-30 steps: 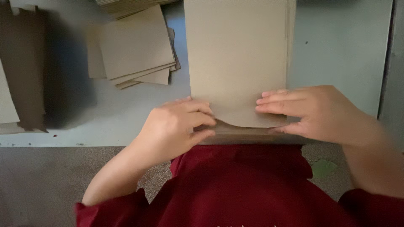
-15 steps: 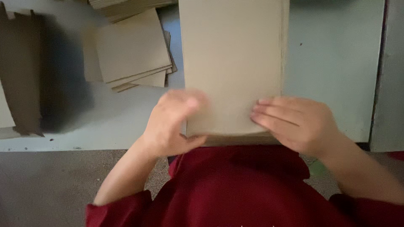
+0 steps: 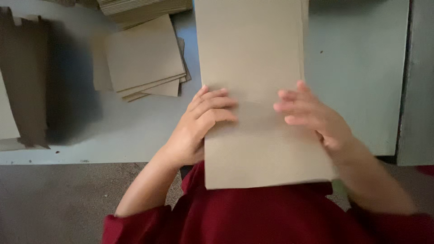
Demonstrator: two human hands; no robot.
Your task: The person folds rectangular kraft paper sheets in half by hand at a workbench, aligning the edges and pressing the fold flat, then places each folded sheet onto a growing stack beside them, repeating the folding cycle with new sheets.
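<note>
Pale grey tabletop point(image 3: 361, 68) runs across the upper part of the view, with brownish floor point(image 3: 68, 199) below its near edge and a person in a dark red top leaning over it. A long tan cardboard sheet point(image 3: 257, 58) lies lengthwise away from the person, its far part on the tabletop and its near end jutting past the edge, over the lap. Off to the left sit a small loose stack of cardboard pieces point(image 3: 140, 58), a taller pile point(image 3: 144, 7) at the top edge, and a dark brown flattened piece point(image 3: 27, 81) by the far left side.

What could slip, as I see it: the near end of the sheet has nothing under it, so uneven pressure might tip it off the tabletop or bend it in a crooked line. The right hand is blurred, and a quick move there could skew the sheet sideways.

The left hand point(image 3: 196, 129) comes in from the lower left, wrist bent, its thumb side tucked at the sheet's left edge and its fingers point(image 3: 212, 103) lying flat and close together on top, pressing rather than pinching. The right hand point(image 3: 316, 117) reaches in from the lower right, forearm angled up, fingers point(image 3: 289, 96) spread a little and resting flat on the sheet near its right edge; whether its thumb hooks under, I cannot tell
</note>
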